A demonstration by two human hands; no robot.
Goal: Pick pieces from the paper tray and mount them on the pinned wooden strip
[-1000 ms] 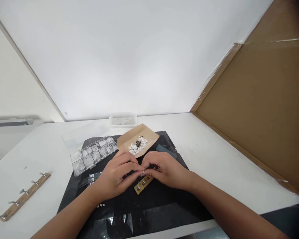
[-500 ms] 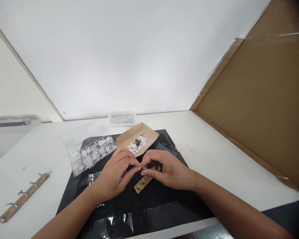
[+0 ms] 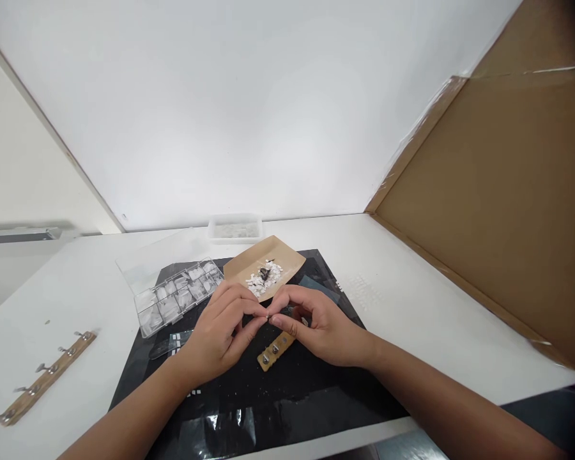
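Observation:
My left hand and my right hand meet above the black mat, thumb and finger pinched on each. Between the touching fingertips is something tiny, mostly hidden, with a small light and dark spot showing. Under my right hand lies a yellowish bar with round metal pieces set in a row; my fingers cover its far end. Just beyond the fingertips sits a brown paper tray holding white scraps and some dark bits.
Left of the tray, a clear compartment box of white nail tips has its lid raised. A shallow plastic tub stands by the wall. A wooden strip with metal clips lies far left. Cardboard walls the right.
Both hands have shifted slightly left and up, and the fingertips have closed nearer together. The small metallic-looking piece seen between them before is now mostly covered.

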